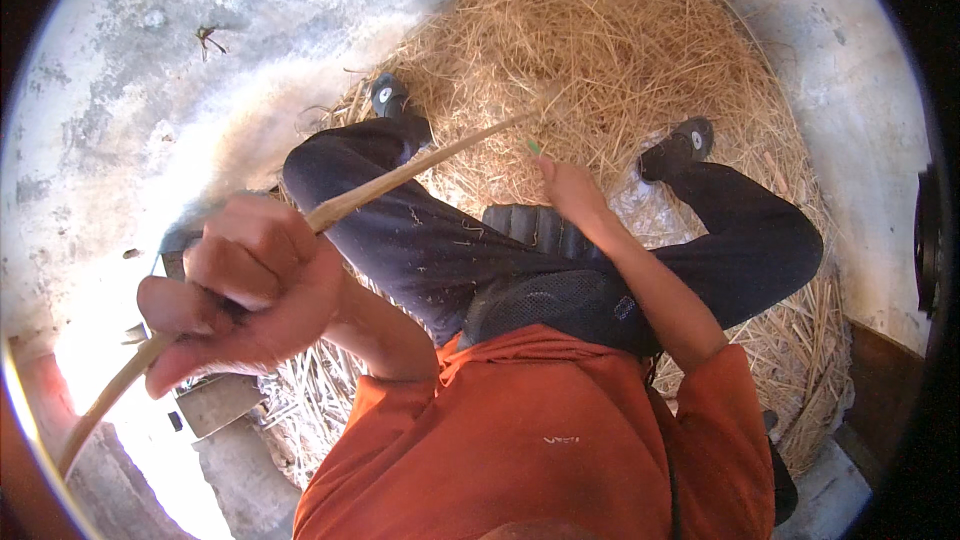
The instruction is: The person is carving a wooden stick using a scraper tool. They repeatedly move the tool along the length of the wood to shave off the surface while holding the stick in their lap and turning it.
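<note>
At the left, my left hand (255, 275) is closed in a fist around a long, straw-coloured strand (400, 175). The strand runs from the lower left rim, through the fist, and out toward the straw (590, 30), thinning as it goes. Its far tip merges with the straw behind, and I cannot tell whether it is twisted straw or a cane. Just below that tip, my right hand (572, 195) has its fingers closed. A small green thing (533, 146) sticks out at the fingertips; its kind is too small to make out.
Loose dry straw spreads between and beyond my legs in dark trousers (410, 230), with bits on the cloth. A pale, worn slab (200, 70) lies at the upper left, and a pale wall (850, 90) curves along the right. A ribbed black thing (540, 228) sits between my knees.
</note>
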